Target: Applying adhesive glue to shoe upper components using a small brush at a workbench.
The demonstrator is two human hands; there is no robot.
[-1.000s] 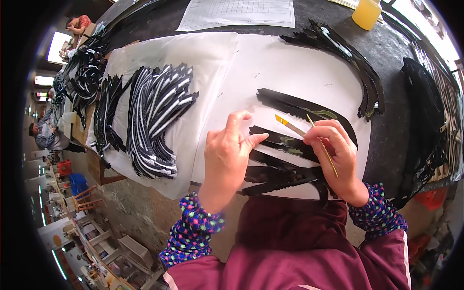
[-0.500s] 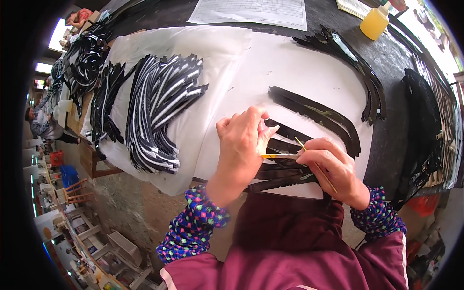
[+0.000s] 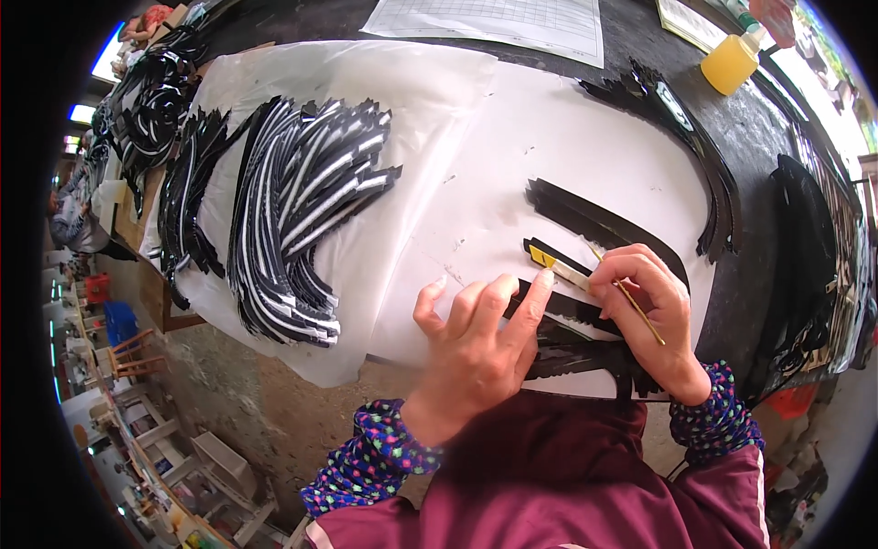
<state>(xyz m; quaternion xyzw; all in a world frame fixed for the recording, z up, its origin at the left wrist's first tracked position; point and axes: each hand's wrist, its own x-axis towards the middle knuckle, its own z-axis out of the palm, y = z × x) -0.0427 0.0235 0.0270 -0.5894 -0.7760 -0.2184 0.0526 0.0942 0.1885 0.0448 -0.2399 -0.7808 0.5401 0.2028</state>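
My left hand [image 3: 480,339] is over the white board with its fingers spread, the index fingertip touching a narrow white strip with a yellow end [image 3: 541,257]. That strip lies along a short stretch of black strip. My right hand [image 3: 651,316] is closed round a thin gold-coloured stick [image 3: 595,249], which slants across the fingers; its fingertips also press at the white strip's other end. Just beyond, a bundle of black curved strips [image 3: 604,220] lies on the board. More black strips [image 3: 576,359] lie below my hands, partly hidden by them.
On the left, a pile of black-and-white strips [image 3: 293,220] lies on a translucent sheet [image 3: 439,87]. Black strips [image 3: 700,151] curve at the board's far right. A yellow bottle [image 3: 730,66], a printed sheet [image 3: 485,23] and a dark bundle [image 3: 796,247] rest on the dark table.
My left hand has let go of the yellow-ended strip, opened and moved nearer me. The strip now lies against a black strip; my right hand has moved slightly right with the stick.
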